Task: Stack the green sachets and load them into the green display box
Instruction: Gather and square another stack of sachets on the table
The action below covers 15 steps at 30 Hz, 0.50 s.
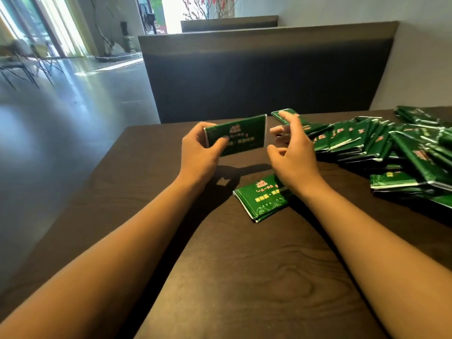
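My left hand (199, 152) grips a green sachet (241, 134) by its left end and holds it upright above the dark wooden table (244, 277). Just right of that sachet hovers my right hand (292, 152), fingers spread and holding nothing. A small stack of green sachets (261, 198) lies flat on the table under my right wrist. Several more green sachets form a loose pile (381, 148) to the right. One sachet (285, 116) lies beyond my right fingers. No green display box is in view.
A dark bench backrest (256, 74) stands right behind the table's far edge. The table's left edge drops to a shiny grey floor (61, 118). Chairs stand far off at the left.
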Motion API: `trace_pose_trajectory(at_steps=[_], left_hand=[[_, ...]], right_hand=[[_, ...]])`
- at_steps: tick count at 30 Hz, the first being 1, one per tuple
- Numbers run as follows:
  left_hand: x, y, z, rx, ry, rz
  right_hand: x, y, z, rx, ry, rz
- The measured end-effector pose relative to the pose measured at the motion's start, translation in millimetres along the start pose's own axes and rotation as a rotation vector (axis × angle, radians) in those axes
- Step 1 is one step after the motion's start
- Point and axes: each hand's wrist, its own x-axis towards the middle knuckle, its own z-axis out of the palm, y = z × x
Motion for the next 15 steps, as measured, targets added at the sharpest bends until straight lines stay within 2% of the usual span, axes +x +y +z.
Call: trace_pose_trajectory(at_steps=[4, 10, 12, 15], left_hand=[[3, -22, -10, 0.077, -0.087, -0.114], [3, -24, -10, 0.085, -0.118, -0.135], [2, -24, -10, 0.060, -0.116, -0.140], [2, -24, -10, 0.045, -0.100, -0.131]], right_hand=[[1, -1, -9, -0.231, -0.248, -0.065], [4, -13, -24, -0.531, -0.846, -0.004], [4, -17, -29, -0.577, -0.946, 0.041], [2, -20, -27, -0.630, -0.940, 0.012]])
